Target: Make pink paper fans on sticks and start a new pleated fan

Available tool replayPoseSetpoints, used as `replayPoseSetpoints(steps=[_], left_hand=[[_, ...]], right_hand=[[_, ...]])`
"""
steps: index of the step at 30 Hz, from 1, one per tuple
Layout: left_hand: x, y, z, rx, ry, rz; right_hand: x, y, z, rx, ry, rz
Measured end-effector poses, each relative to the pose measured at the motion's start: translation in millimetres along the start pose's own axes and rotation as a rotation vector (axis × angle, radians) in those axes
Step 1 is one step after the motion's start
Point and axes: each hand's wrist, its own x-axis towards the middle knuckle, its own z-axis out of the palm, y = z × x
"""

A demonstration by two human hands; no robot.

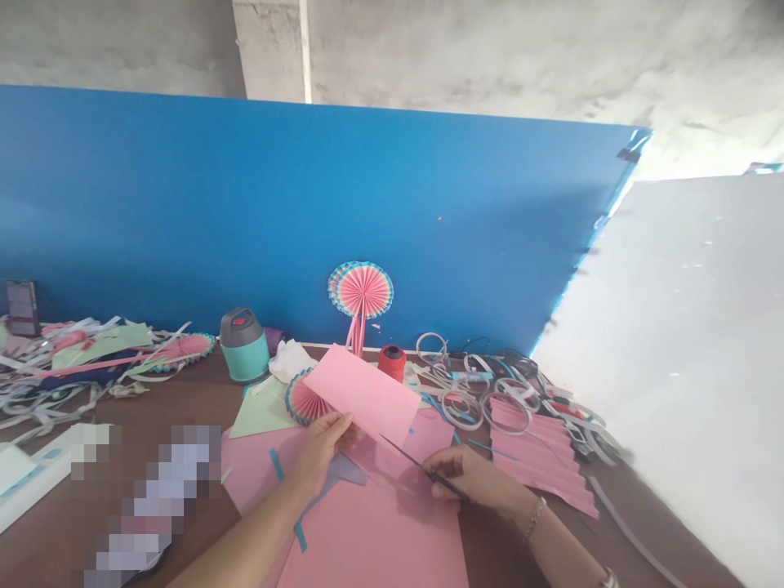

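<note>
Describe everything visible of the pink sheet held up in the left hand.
The pink sheet is plain, roughly rectangular and looks like paper or thin card. It is held at a slant, the left hand pinching its lower edge, and hides part of a pleated rosette. The tip of the scissors lies by that edge; contact is unclear.

Left fingers pinch; right fingers curl inward.
</note>
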Motion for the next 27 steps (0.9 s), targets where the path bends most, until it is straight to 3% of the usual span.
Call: replayPoseSetpoints(steps=[6, 20, 27], left_hand=[[-1.7, 0.1, 0.9, 0.0, -0.023, -0.01], [-2.1, -0.9, 1.4, -0.012, -0.037, -0.006], [-5.1, 3.4, 3.9, -0.027, -0.034, -0.012]], right_hand=[[2.3, 8.1, -0.8, 0.004, -0.039, -0.031], [1.7, 2.0, 3.9, -0.038, 0.0, -0.026], [7.6, 16.0, 5.4, -0.025, -0.003, -0.053]])
